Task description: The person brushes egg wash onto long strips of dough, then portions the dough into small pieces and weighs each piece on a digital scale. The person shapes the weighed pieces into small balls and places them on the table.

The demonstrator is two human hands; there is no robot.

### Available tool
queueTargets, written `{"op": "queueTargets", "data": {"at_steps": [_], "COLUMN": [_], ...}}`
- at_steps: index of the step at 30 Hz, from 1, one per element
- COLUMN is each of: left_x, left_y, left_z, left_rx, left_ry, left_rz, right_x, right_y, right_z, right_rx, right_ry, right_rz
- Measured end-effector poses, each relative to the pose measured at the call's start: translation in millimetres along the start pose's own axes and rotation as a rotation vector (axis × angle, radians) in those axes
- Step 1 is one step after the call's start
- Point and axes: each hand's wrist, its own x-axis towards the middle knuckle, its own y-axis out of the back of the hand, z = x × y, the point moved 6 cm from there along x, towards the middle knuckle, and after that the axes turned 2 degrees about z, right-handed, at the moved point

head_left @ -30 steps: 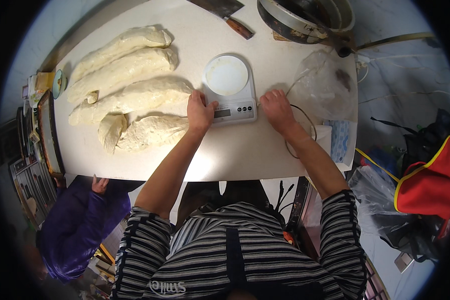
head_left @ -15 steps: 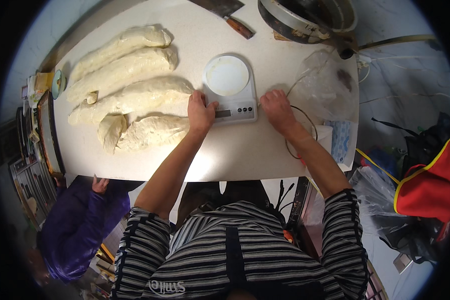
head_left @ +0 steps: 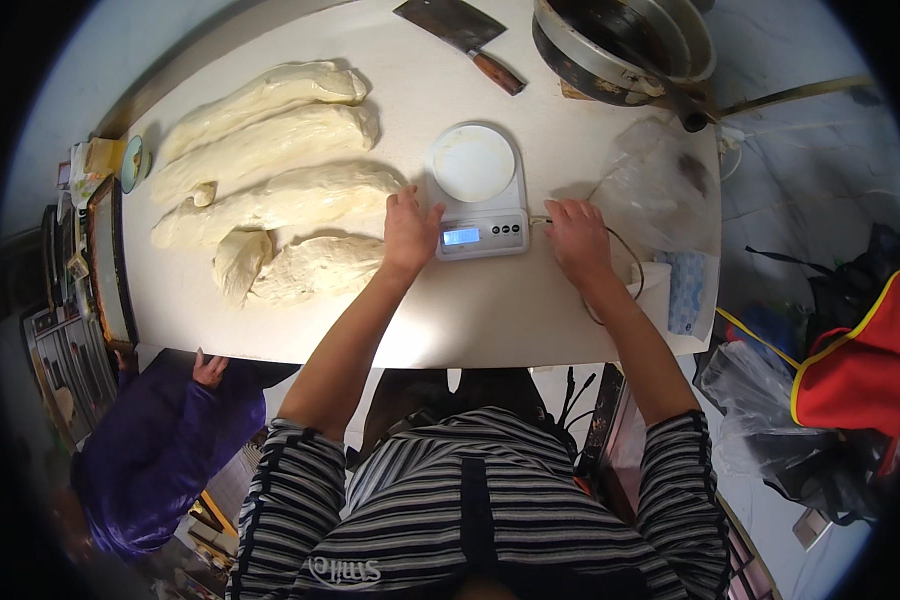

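A white kitchen scale (head_left: 482, 218) with a round pan (head_left: 474, 163) lies on the table in front of me, its small screen (head_left: 460, 237) lit blue. My left hand (head_left: 410, 235) rests along the scale's left edge, thumb and fingers apart, holding nothing. Just right of the scale, my right hand (head_left: 578, 240) has its fingers curled over a thin cable (head_left: 625, 248). The cable's plug end (head_left: 541, 220) shows between those fingers and the scale's side. Long rolls of pale dough (head_left: 280, 200) lie to the left, the nearest piece (head_left: 315, 268) lumpy and close to my left wrist.
A cleaver (head_left: 460, 25) and a dark pan (head_left: 620, 45) are at the back. A clear plastic bag (head_left: 660, 180) and a blue-patterned packet (head_left: 686, 290) sit at the right. Another person in purple (head_left: 170, 450) has a hand (head_left: 210, 370) at the table's near left edge.
The scale's screen has gone from dark to lit. My right hand has drawn slightly away from the scale's side, exposing the plug end. The whole view has shifted a little.
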Motion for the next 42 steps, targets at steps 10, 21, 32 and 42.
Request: {"op": "queueTargets", "data": {"at_steps": [10, 21, 32, 42], "left_x": [-47, -85, -46, 18], "left_y": [78, 118, 235, 340], "left_z": [-13, -69, -113, -335], "left_rx": [-0.059, -0.026, 0.002, 0.248], "left_ry": [-0.139, -0.142, -0.329, 0.185], "left_rz": [0.031, 0.024, 0.503, 0.726], "right_x": [-41, -52, -46, -66], "right_y": [7, -10, -3, -4], "right_z": [-74, -167, -194, -180], "right_rx": [0.27, 0.461, 0.441, 0.492], "right_ry": [-0.027, 0.04, 0.004, -0.276], "right_rz": [0.06, 0.001, -0.018, 0.023]}}
